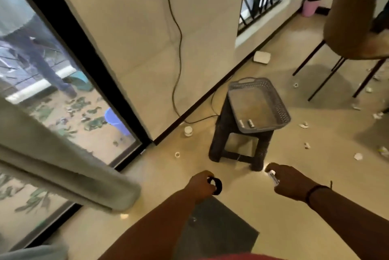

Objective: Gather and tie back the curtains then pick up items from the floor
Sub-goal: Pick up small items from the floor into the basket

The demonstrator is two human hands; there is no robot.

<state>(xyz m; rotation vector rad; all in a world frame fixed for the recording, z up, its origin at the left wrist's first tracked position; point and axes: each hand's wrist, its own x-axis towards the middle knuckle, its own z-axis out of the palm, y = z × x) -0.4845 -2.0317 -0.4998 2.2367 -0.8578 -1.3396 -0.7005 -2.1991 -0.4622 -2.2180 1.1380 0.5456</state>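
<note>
Already both hands carry something small. The left hand curls its fingers round a black ring, perhaps a roll of tape; it looks light and stiff, easily held by its rim. The right hand pinches a small white object, too blurred to name, probably light and hard, best taken between thumb and fingertips.

Ahead, a grey basket sits tilted on a dark stool and holds 2 small pieces near its front wall; it seems the place for collected items. More bits lie on the floor: a white ring and a small jar near the wall's base, a white box under the barred window, and crumpled scraps scattered to the right, under and beside a brown chair. The scraps look soft and weightless, so they would want a pinch rather than a scoop.

The gathered curtain hangs at the left beside the glass door. A black cable trails down the wall and behind the stool, a likely snag, and the chair legs crowd the far scraps.
</note>
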